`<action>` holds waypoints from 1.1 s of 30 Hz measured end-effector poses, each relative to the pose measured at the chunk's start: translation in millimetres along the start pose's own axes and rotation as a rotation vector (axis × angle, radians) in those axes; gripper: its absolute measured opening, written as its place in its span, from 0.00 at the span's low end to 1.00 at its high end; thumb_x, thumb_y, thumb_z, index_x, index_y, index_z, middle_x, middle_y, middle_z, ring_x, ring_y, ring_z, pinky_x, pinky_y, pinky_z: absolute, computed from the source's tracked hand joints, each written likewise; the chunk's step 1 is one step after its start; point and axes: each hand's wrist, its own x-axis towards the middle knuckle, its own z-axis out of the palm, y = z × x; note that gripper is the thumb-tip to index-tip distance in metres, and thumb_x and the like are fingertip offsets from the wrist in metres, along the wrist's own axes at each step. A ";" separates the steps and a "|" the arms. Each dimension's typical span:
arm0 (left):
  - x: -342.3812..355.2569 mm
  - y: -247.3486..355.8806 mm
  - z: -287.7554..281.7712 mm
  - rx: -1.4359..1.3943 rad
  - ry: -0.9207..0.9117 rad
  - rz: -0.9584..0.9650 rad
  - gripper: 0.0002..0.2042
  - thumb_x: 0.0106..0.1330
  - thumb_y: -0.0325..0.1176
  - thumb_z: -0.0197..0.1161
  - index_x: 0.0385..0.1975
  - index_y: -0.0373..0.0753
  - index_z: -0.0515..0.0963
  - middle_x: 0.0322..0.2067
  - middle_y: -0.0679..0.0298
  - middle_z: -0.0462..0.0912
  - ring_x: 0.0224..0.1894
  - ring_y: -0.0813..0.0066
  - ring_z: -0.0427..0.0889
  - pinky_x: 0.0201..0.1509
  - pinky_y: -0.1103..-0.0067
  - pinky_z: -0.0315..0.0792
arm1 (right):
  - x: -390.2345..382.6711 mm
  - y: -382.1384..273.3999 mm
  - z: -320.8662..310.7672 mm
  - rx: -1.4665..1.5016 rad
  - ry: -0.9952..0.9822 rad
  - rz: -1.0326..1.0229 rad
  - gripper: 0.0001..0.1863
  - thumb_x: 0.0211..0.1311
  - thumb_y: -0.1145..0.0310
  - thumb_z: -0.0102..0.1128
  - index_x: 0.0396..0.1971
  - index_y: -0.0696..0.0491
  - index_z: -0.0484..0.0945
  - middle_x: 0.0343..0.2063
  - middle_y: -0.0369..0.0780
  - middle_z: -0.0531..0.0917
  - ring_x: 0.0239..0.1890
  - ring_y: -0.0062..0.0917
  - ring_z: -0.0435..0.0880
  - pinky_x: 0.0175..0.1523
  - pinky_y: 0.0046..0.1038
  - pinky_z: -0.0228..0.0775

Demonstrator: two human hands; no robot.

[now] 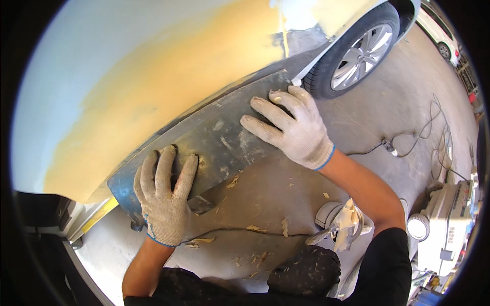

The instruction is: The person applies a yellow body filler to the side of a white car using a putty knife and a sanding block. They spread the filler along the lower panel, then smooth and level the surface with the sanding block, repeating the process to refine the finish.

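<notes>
A long dark panel (224, 140), scuffed and dusty, runs slantwise along the lower edge of a light-coloured car body (56, 97). Yellowish filler (173, 76) covers a broad patch of the body above it. My left hand (166, 199), in a white knit glove with a blue cuff edge, lies on the panel's left part with fingers spread. Toward its far right end, my right hand (298, 125), gloved alike, rests with fingers apart and slightly bent. Both palms touch the panel from the near side; neither hand shows a tool. The panel's underside is hidden.
A car wheel (360, 56) stands just beyond the panel's right end. Yellowish scraps lie on the floor near a round container (332, 214). A black cable (429, 127) loops at right, above a pale boxy machine (444, 219). Another white car (436, 25) is farther off.
</notes>
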 end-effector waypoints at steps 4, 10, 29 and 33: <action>15.3 -16.9 -44.1 0.073 0.023 0.002 0.39 0.53 0.13 0.62 0.69 0.52 0.82 0.73 0.54 0.76 0.75 0.42 0.72 0.78 0.51 0.67 | 41.5 8.9 -18.2 0.006 0.121 -0.025 0.22 0.61 0.64 0.64 0.55 0.33 0.88 0.59 0.33 0.85 0.56 0.33 0.79 0.65 0.47 0.75; 67.9 -46.7 -73.0 0.187 0.077 0.003 0.43 0.52 0.12 0.68 0.71 0.54 0.80 0.73 0.54 0.75 0.75 0.43 0.72 0.77 0.51 0.69 | 99.5 46.7 -31.8 -0.121 0.133 -0.075 0.27 0.58 0.71 0.67 0.58 0.33 0.90 0.62 0.33 0.85 0.58 0.34 0.80 0.66 0.41 0.79; 10.7 -9.6 -38.2 0.119 0.009 -0.006 0.28 0.64 0.29 0.65 0.64 0.63 0.85 0.68 0.62 0.79 0.70 0.50 0.74 0.74 0.56 0.69 | 25.9 2.7 -19.1 -0.004 0.061 -0.026 0.25 0.60 0.65 0.63 0.59 0.33 0.87 0.58 0.34 0.84 0.57 0.34 0.78 0.66 0.47 0.75; 46.7 -35.6 -67.9 0.220 0.102 -0.006 0.31 0.60 0.24 0.65 0.65 0.60 0.85 0.70 0.60 0.80 0.69 0.47 0.75 0.74 0.56 0.71 | 75.4 29.3 -23.3 -0.092 0.188 -0.078 0.27 0.57 0.66 0.64 0.59 0.33 0.88 0.58 0.34 0.84 0.55 0.35 0.79 0.61 0.45 0.77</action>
